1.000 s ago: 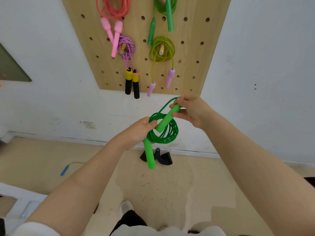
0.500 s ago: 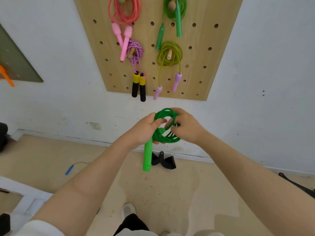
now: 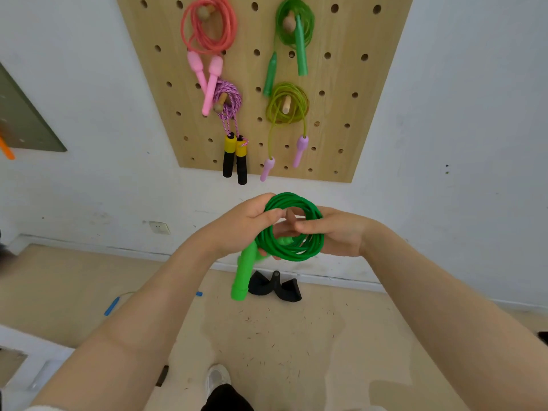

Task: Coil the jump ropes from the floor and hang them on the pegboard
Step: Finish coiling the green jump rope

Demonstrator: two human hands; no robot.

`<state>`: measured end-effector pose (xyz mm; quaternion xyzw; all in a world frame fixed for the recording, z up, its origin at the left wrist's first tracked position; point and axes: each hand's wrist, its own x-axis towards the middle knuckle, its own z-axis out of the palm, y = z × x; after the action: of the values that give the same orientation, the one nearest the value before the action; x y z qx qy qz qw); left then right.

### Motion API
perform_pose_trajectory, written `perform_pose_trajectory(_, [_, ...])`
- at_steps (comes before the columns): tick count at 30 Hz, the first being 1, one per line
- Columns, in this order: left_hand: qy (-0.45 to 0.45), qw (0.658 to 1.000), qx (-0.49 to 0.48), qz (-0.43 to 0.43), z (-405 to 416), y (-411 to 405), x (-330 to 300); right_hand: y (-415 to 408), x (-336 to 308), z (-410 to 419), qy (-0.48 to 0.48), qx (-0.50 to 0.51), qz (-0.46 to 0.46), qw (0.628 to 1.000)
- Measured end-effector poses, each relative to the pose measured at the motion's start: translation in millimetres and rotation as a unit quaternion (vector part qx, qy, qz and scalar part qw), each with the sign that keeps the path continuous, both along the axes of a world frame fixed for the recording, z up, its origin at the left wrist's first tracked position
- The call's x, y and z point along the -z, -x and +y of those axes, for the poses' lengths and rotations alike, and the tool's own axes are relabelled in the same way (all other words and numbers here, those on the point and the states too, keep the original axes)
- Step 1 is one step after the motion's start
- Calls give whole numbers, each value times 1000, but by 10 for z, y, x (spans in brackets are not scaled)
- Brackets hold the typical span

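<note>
I hold a coiled bright green jump rope (image 3: 299, 253) in front of me, below the wooden pegboard (image 3: 355, 93). My left hand (image 3: 240, 226) grips the coil's left side, fingers curled over the loops. My right hand (image 3: 338, 231) grips its right side, with fingers poking through the middle. One green handle (image 3: 244, 272) hangs down under the coil; the other sits tucked inside the loops, mostly hidden. On the board hang a pink rope (image 3: 209, 28), a purple rope with yellow-black handles (image 3: 232, 137), a green rope (image 3: 295, 28) and a yellow-green rope with lilac handles (image 3: 286, 105).
A black object (image 3: 275, 287) lies on the floor by the white wall's skirting. A blue handle with a thin cord (image 3: 112, 305) lies on the floor to the left. My shoe (image 3: 218, 378) shows at the bottom. A dark panel (image 3: 26, 123) hangs on the left wall.
My right hand pushed the upper handle down into the coil and now grips the loops. The coil rose a little toward the board, and the view moved closer.
</note>
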<state>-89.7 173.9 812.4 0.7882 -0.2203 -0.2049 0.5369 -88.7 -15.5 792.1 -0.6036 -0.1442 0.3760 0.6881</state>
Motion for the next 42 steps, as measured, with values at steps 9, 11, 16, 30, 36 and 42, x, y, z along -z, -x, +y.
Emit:
perform_pose_trajectory(9, [149, 981, -123, 25, -35, -31, 47, -101, -118, 187, -51, 173, -87, 980])
perform_pose_trajectory(11, [152, 978, -143, 8, -62, -63, 59, -109, -78, 113, -132, 154, -15, 979])
perform_pose_trajectory(16, [156, 978, -137, 20, -197, -29, 70, -153, -88, 258, -11, 310, -86, 947])
perform_pose_trajectory(30, [-68, 985, -150, -59, -307, -379, -122, -297, -388, -98, 31, 198, -8, 980])
perform_pose_trajectory(36, [14, 973, -179, -146, -364, -638, -571, -464, -750, -29, 143, 324, -296, 887])
perform_pose_trajectory(42, [229, 945, -197, -122, -444, -992, -999, -766, -1253, -146, -30, 326, -279, 903])
